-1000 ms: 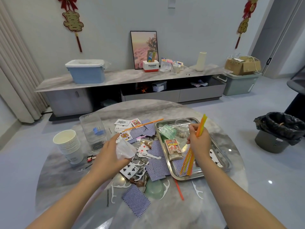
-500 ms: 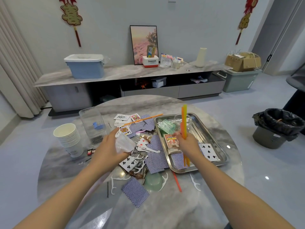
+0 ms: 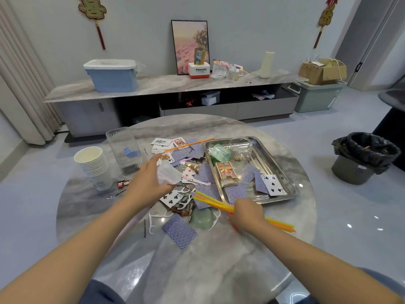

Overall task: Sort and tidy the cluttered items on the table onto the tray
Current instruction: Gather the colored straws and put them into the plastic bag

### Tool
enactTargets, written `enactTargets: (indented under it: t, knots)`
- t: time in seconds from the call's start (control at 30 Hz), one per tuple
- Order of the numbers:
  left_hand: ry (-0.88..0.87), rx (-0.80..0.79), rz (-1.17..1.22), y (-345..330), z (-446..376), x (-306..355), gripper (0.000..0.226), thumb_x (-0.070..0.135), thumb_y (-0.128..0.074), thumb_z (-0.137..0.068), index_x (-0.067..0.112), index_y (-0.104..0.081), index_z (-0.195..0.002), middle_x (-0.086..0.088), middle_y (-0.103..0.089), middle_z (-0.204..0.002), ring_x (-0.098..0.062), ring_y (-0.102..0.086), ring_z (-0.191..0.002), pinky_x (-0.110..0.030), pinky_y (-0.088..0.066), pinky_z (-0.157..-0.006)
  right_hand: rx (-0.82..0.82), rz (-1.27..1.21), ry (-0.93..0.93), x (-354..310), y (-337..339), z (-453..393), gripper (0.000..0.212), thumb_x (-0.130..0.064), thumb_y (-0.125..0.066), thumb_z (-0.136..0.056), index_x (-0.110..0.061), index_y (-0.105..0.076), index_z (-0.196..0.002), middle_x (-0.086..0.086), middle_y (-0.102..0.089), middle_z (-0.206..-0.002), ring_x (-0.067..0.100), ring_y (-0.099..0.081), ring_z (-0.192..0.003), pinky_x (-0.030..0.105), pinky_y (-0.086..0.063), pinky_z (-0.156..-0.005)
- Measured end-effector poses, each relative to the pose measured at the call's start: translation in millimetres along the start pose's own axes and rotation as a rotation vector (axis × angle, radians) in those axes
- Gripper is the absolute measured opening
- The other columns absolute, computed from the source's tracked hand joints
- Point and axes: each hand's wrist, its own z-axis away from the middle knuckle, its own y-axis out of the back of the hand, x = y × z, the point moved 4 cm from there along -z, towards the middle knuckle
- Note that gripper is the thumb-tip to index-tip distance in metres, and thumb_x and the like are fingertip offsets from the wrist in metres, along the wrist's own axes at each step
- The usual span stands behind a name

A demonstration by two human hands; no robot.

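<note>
A steel tray [image 3: 276, 159] lies on the right of the round marble table [image 3: 219, 260], holding a card box [image 3: 225, 171], playing cards, a green packet [image 3: 220, 152] and a clear jar [image 3: 240, 148]. My right hand [image 3: 246, 212] grips a bundle of yellow and orange straws [image 3: 213, 202] low over the table, just in front of the tray's near edge. A red straw lies under that hand. My left hand [image 3: 149, 183] holds a crumpled clear plastic bag [image 3: 168, 174] above a heap of cards, floss picks and hair clips [image 3: 186, 194].
A stack of paper cups [image 3: 93, 165] and a clear plastic bin [image 3: 123, 148] stand at the left. One orange straw [image 3: 188, 145] lies across cards at the back. A green lid [image 3: 202, 218] and a face-down card [image 3: 179, 231] lie near me. A bin with a black liner [image 3: 361, 156] stands on the floor right.
My right hand has swung the straw bundle down from upright over the tray to lie nearly flat in front of the tray. My left hand kept the plastic bag and hardly moved.
</note>
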Motion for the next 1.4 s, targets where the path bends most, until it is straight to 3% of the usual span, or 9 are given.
enactTargets:
  t: [0.2, 0.4, 0.47, 0.7, 0.8, 0.87, 1.1, 1.3, 1.4]
  knots:
    - [0.026, 0.014, -0.039, 2, 2, -4, 0.095, 0.040, -0.075, -0.071, 0.024, -0.019, -0.147, -0.009, -0.036, -0.146, -0.026, -0.043, -0.128, -0.037, -0.041, -0.094, -0.019, -0.117, -0.078, 12, -17, 6, 0.026, -0.042, -0.057, -0.085, -0.018, -0.061, -0.092, 0.002, -0.066, -0.100, 0.024, -0.063, -0.097, 0.028, -0.044, -0.072]
    - [0.029, 0.000, -0.028, 3, 3, -10, 0.096, 0.041, -0.075, -0.070, 0.022, -0.020, -0.147, -0.008, -0.033, -0.148, -0.026, -0.038, -0.132, -0.041, -0.039, -0.099, -0.434, -0.116, -0.096, 19, -19, 16, 0.027, -0.025, -0.076, -0.058, -0.013, -0.054, -0.049, -0.005, -0.044, -0.026, 0.009, -0.041, -0.024, 0.015, -0.035, -0.038]
    - [0.027, 0.004, -0.014, 4, 3, -11, 0.096, 0.039, -0.076, -0.070, 0.021, -0.020, -0.147, -0.009, -0.034, -0.148, -0.026, -0.036, -0.133, -0.041, -0.037, -0.101, -0.436, -0.137, -0.074, 19, -22, 17, 0.030, -0.033, -0.076, -0.061, -0.014, -0.054, -0.052, -0.004, -0.047, -0.029, 0.009, -0.043, -0.026, 0.016, -0.035, -0.039]
    - [0.036, 0.018, -0.022, 8, 5, -11, 0.096, 0.040, -0.076, -0.071, 0.024, -0.020, -0.147, -0.010, -0.035, -0.146, -0.028, -0.039, -0.130, -0.041, -0.039, -0.098, -0.149, -0.319, -0.110, 5, -18, 5, 0.031, -0.041, -0.073, -0.072, -0.018, -0.053, -0.079, 0.004, -0.065, -0.095, 0.023, -0.062, -0.089, 0.025, -0.041, -0.065]
    - [0.032, 0.014, -0.031, 7, 5, -11, 0.096, 0.040, -0.075, -0.071, 0.024, -0.019, -0.147, -0.010, -0.034, -0.146, -0.028, -0.041, -0.129, -0.041, -0.040, -0.096, -0.251, -0.454, -0.139, 4, -21, 2, 0.024, -0.027, -0.072, -0.070, -0.014, -0.053, -0.067, 0.005, -0.061, -0.069, 0.022, -0.060, -0.060, 0.021, -0.040, -0.050]
    - [0.036, 0.015, -0.027, 7, 4, -13, 0.096, 0.039, -0.076, -0.071, 0.024, -0.020, -0.147, -0.010, -0.035, -0.146, -0.028, -0.041, -0.128, -0.040, -0.040, -0.096, -0.349, -0.635, -0.151, 3, -20, 2, 0.025, -0.015, -0.070, -0.068, -0.011, -0.048, -0.057, 0.004, -0.048, -0.049, 0.017, -0.042, -0.035, 0.017, -0.031, -0.038]
    - [0.049, 0.016, -0.044, 6, 2, -13, 0.096, 0.042, -0.075, -0.070, 0.024, -0.020, -0.146, -0.009, -0.035, -0.146, -0.029, -0.044, -0.127, -0.040, -0.041, -0.093, -0.542, -1.047, -0.155, -7, 2, 2, 0.027, -0.012, -0.053, -0.080, -0.019, -0.037, -0.060, -0.004, -0.027, -0.042, 0.010, -0.021, -0.035, 0.016, -0.019, -0.042]
    - [0.038, 0.007, -0.059, 7, 3, -10, 0.096, 0.044, -0.073, -0.071, 0.024, -0.018, -0.147, -0.009, -0.036, -0.146, -0.027, -0.043, -0.127, -0.039, -0.042, -0.093, -0.101, -1.158, -0.048, -14, 43, -21, 0.040, -0.038, -0.053, -0.092, -0.018, -0.045, -0.058, 0.000, -0.042, -0.050, 0.015, -0.038, -0.043, 0.028, -0.032, -0.050]
    - [0.025, 0.001, -0.051, 6, 2, -10, 0.097, 0.041, -0.074, -0.070, 0.022, -0.018, -0.148, -0.008, -0.035, -0.147, -0.026, -0.042, -0.129, -0.038, -0.040, -0.097, 0.012, -1.373, -0.022, -12, 62, -32, 0.032, -0.029, -0.047, -0.098, -0.010, -0.058, -0.074, 0.006, -0.057, -0.061, 0.014, -0.056, -0.047, 0.027, -0.049, -0.053]
